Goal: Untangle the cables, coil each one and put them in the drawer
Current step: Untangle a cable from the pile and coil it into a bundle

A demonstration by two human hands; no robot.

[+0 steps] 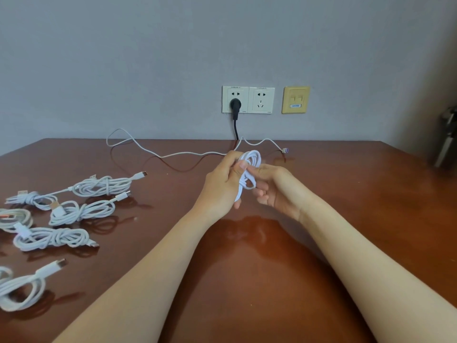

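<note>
Both forearms reach in from the near edge, meeting above the middle of the brown table [247,268]. Between them sits the white cable [249,169] in hand, partly wound into a small coil. Left hand [222,184]: fingers closed around the coil, thumb pressed across the loops. Right hand [274,189]: fingers half curled, fingertips touching the lower loop; whether they pinch it cannot be determined.

The uncoiled remainder of this cable trails away over the table toward the wall, its loose tail [153,154] curving left and a plug end [285,151] lying to the right, near the black power cord [236,125] that hangs from the wall socket [235,100].

Procedure, as judged: keep the thumb clamped on the loops, feed slack with the right hand, and lay each turn the same size as the last. Draw the tail in gently so that it does not snag the power cord.

Finished bundles [81,211] lie grouped at the left of the table, well apart from the hands. No drawer is visible.
</note>
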